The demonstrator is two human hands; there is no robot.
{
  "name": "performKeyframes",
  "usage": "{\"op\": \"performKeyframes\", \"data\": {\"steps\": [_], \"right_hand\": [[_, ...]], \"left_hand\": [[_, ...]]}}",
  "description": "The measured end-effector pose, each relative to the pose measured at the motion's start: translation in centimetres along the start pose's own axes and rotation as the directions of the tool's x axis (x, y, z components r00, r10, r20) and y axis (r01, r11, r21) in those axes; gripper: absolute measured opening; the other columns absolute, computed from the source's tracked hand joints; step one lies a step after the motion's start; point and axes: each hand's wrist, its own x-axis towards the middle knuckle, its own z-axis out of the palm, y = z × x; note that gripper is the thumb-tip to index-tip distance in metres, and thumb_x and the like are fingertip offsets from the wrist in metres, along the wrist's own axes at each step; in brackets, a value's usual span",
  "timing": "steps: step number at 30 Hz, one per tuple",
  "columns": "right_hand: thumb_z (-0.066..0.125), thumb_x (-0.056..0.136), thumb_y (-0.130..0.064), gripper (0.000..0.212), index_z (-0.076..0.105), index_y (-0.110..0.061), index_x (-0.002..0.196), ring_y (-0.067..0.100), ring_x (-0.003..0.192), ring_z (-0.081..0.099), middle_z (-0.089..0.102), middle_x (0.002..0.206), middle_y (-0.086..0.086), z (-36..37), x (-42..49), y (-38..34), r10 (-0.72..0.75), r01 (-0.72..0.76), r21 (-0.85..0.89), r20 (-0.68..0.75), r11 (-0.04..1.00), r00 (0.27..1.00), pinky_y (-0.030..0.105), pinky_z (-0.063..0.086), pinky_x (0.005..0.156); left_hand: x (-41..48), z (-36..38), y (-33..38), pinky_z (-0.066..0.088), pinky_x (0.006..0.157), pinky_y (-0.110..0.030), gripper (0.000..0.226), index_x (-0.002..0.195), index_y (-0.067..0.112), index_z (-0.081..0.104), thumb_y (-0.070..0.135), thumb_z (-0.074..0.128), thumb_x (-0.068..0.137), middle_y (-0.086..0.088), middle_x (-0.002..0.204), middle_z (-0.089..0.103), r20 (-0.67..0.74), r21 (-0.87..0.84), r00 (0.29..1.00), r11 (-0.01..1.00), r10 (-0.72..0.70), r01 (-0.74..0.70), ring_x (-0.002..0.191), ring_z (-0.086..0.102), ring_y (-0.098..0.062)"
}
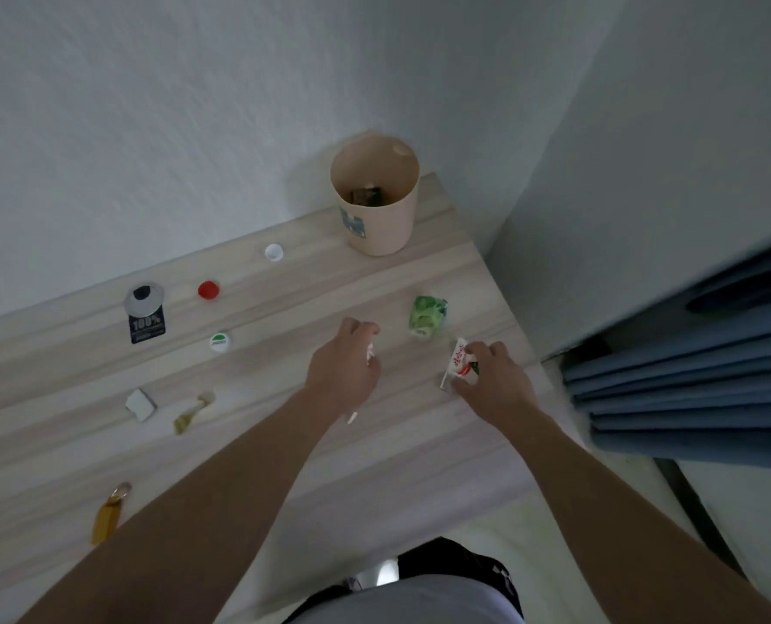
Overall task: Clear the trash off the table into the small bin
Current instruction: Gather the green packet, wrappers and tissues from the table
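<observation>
Gathering trash is the step in hand: a packet (458, 363) is clamped by fingers of the right hand (494, 384) near the desk (284, 448) edge, a white scrap (369, 352) by the left hand (343, 369). Next, both should be carried to the bin (377, 229) at the far corner and dropped.

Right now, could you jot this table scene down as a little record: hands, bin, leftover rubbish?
left hand: holds a thin white wrapper
right hand: grips a red-and-white packet
bin: beige, upright at the far end of the table, a dark wrapper inside
loose trash: green wrapper, red cap, white cap, black sachet
</observation>
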Motion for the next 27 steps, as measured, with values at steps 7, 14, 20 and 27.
{"op": "performKeyframes", "data": {"steps": [7,14,20,27], "right_hand": [[0.067,0.081,-0.049,0.072,0.031,-0.031,0.141,0.028,0.099,0.062,0.038,0.126,0.005,0.4,3.1,0.5,-0.038,0.04,-0.014,0.108,0.999,0.993,0.037,0.054,0.083],[0.071,0.078,-0.047,0.056,0.044,-0.031,0.125,0.029,0.093,0.062,0.039,0.121,0.002,1.6,4.3,1.7,-0.041,0.034,0.054,0.136,0.998,0.99,0.035,0.051,0.08],[0.066,0.084,-0.044,0.04,0.051,-0.028,0.118,0.03,0.087,0.06,0.046,0.114,0.001,1.6,5.5,2.5,-0.081,0.07,0.08,0.145,0.994,0.986,0.032,0.045,0.07],[0.051,0.095,-0.038,0.026,0.057,-0.012,0.097,0.031,0.078,0.056,0.046,0.101,0.005,1.5,6.1,2.3,-0.066,0.06,0.05,0.124,0.997,0.99,0.034,0.041,0.064]], "left_hand": [[7.2,1.5,2.2,0.052,0.077,-0.04,0.054,0.134,0.023,0.043,0.036,0.063,0.086,-0.007,0.132,0.041,0.09,0.053,0.994,0.997,0.058,-0.063,0.096,0.062,-0.031],[10.5,4.3,3.7,0.052,0.082,-0.041,0.057,0.136,0.03,0.041,0.044,0.062,0.085,-0.005,0.139,0.036,0.194,0.04,0.972,0.989,0.133,-0.143,0.103,0.06,-0.03],[11.5,5.6,3.6,0.051,0.076,-0.039,0.055,0.129,0.028,0.047,0.041,0.069,0.08,-0.005,0.125,0.041,0.271,0.08,0.953,0.983,0.138,-0.165,0.092,0.06,-0.03],[11.1,5.9,2.8,0.046,0.076,-0.036,0.017,0.099,0.018,0.056,0.03,0.056,0.087,-0.007,0.105,0.056,0.243,0.043,0.968,0.996,0.062,-0.074,0.095,0.058,-0.031]]}}
